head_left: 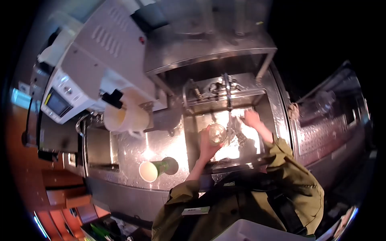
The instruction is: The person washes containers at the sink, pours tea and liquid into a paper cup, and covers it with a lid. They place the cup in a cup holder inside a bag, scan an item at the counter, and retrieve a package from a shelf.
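My left hand (208,145) is wrapped round a clear round glass (217,133), its rim facing up, over the left part of the metal sink (259,154). At the sink's right side, my right hand (251,119) is closed near the faucet; what it holds, if anything, is too small and glare-washed to make out. The faucet (228,94) reaches down between my hands. Bright glare covers much of the basin, and a dark shape shows inside it.
A green and white cup (148,171) lies on the steel counter (128,146) to the left. Behind it are a white pitcher (132,119) and a white machine (98,52). A metal shelf (209,52) stands behind the sink; a perforated tray (321,136) is at right.
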The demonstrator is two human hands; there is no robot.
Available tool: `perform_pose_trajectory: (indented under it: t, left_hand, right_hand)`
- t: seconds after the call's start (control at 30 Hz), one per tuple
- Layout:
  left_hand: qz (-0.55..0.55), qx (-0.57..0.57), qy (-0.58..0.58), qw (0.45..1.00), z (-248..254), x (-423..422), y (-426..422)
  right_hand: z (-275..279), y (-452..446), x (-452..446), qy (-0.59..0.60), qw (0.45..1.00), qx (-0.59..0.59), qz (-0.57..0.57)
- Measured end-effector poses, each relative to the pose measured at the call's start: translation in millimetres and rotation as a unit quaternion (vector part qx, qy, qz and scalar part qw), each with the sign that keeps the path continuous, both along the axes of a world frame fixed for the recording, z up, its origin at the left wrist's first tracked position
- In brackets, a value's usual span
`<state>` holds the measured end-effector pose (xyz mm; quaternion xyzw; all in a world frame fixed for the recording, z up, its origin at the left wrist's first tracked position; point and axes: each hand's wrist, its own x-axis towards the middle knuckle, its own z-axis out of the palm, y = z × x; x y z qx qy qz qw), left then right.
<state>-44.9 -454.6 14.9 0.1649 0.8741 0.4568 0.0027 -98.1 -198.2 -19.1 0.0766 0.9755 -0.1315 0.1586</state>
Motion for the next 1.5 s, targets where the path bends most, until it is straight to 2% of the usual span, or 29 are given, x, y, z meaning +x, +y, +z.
perform_pose_trajectory:
  t: [0.07, 0.1, 0.2, 0.23, 0.3, 0.33, 0.37, 0.43, 0.47, 0.5, 0.57, 0.63, 0.7, 0.77, 0.8, 0.87, 0.9, 0.93, 1.0, 1.03, 1.07, 1.1, 1.17, 1.2, 1.27, 1.33, 1.4, 1.43, 1.5]
  left_hand:
    - [-0.059, 0.001, 0.029, 0.998, -25.7, -5.4, 25.6]
    - [-0.079, 0.031, 0.047, 0.995, -39.2, -9.6, 37.2]
    - [-0.086, 0.181, -0.090, 0.976, -43.7, -13.2, 60.0]
    - [-0.102, 0.113, 0.042, 0.988, -59.7, -19.6, 52.6]
    - [0.003, 0.203, 0.016, 0.979, -67.5, -11.2, 44.9]
    - [0.119, 0.335, -0.152, 0.922, -58.8, -3.3, 44.3]
    - [0.207, 0.416, -0.253, 0.849, -77.5, -2.7, 35.8]
    - [0.254, 0.520, -0.409, 0.705, -108.2, 1.1, 6.3]
    - [0.214, 0.554, -0.468, 0.654, -115.0, 5.4, -9.6]
    - [0.171, 0.583, -0.521, 0.599, -117.5, 7.5, -14.4]
    - [0.199, 0.572, -0.553, 0.572, -85.9, 19.1, 6.3]
    - [0.204, 0.573, -0.582, 0.540, -78.2, 24.0, 21.4]
    - [-0.016, 0.365, -0.450, 0.815, -140.7, 13.3, 28.3]
    - [-0.013, 0.394, -0.504, 0.769, -76.0, 26.7, 75.8]
    - [-0.009, 0.406, -0.530, 0.744, -41.0, 33.6, 100.3]
    - [0.115, 0.471, -0.650, 0.586, 7.6, 45.9, 141.8]
    - [-0.015, 0.451, -0.657, 0.604, -28.7, 43.3, 148.3]
    - [-0.145, 0.431, -0.640, 0.620, -28.2, 45.3, 163.6]
    - [-0.100, 0.487, -0.819, 0.287, -5.7, 55.5, 206.8]
    - [-0.202, 0.442, -0.738, 0.469, 0.4, 68.7, 231.5]
    - [-0.211, 0.425, -0.710, 0.521, 2.5, 80.2, 255.4]
    - [-0.217, 0.403, -0.680, 0.572, 5.0, 91.9, 279.3]
    - [-0.093, 0.453, -0.775, 0.431, 9.0, 105.5, 340.4]
    - [-0.037, 0.466, -0.812, 0.350, 11.5, 112.1, 370.8]
    - [-0.031, 0.433, -0.837, 0.332, 22.7, 132.4, 411.6]
    - [-0.076, 0.409, -0.852, 0.320, 36.8, 148.9, 446.8]
    - [-0.286, 0.395, -0.676, 0.552, 18.8, 162.5, 480.3]
    - [-0.338, 0.376, -0.561, 0.655, 12.8, 169.5, 497.0]
    - [-0.349, 0.362, -0.586, 0.636, 7.7, 179.9, 515.7]
  right_hand:
    - [58.6, 5.3, -30.4, 0.061, 0.996, -0.053, 0.039]
    - [85.1, 1.5, -44.2, 0.057, 0.997, -0.022, 0.057]
    - [82.2, 6.8, -99.6, -0.037, 0.992, 0.028, 0.113]
    - [81.4, 5.5, -106.3, -0.031, 0.995, 0.018, 0.097]
    - [74.7, 8.4, -112.5, 0.002, 0.993, -0.111, 0.045]
    - [64.8, 6.9, -108.5, -0.003, 0.975, -0.217, 0.042]
    - [61.2, 1.7, -103.4, -0.007, 0.972, -0.228, 0.063]
    - [65.1, 9.2, -81.4, 0.015, 0.961, -0.276, 0.018]
    - [77.3, 13.4, -68.8, 0.010, 0.961, -0.277, -0.004]
    - [89.4, 18.3, -50.2, 0.090, 0.956, -0.280, 0.004]
    - [118.7, 30.2, -0.4, 0.250, 0.928, -0.274, 0.025]
    - [158.9, 37.8, 52.1, 0.274, 0.916, -0.265, 0.128]
    - [203.0, 37.4, 103.2, 0.229, 0.920, -0.265, 0.176]
    - [212.4, 44.0, 131.9, 0.254, 0.918, -0.225, 0.206]
    - [214.0, 50.4, 141.3, 0.253, 0.921, -0.206, 0.213]
    - [209.3, 67.5, 158.8, 0.331, 0.912, -0.155, 0.186]
    - [207.7, 78.7, 167.5, 0.369, 0.904, -0.128, 0.174]
    - [213.9, 91.2, 178.4, 0.366, 0.910, -0.125, 0.154]
    - [226.4, 122.3, 201.9, 0.353, 0.920, -0.125, 0.119]
    - [227.7, 141.1, 211.9, 0.356, 0.920, -0.126, 0.104]
    - [218.4, 165.7, 222.1, 0.395, 0.905, -0.129, 0.092]
    - [236.1, 184.7, 237.5, 0.352, 0.920, -0.170, 0.030]
    - [254.0, 226.3, 269.6, 0.375, 0.897, -0.212, -0.101]
    - [255.9, 248.1, 279.6, 0.441, 0.862, -0.218, -0.126]
    - [255.1, 278.2, 286.4, 0.602, 0.734, -0.282, -0.137]
    - [260.4, 294.6, 290.1, 0.621, 0.730, -0.272, -0.088]
    - [261.6, 321.2, 290.6, 0.590, 0.801, -0.089, 0.059]
    - [256.7, 329.4, 292.7, 0.569, 0.815, -0.088, 0.067]
    - [250.2, 350.5, 301.9, 0.552, 0.830, -0.058, 0.049]
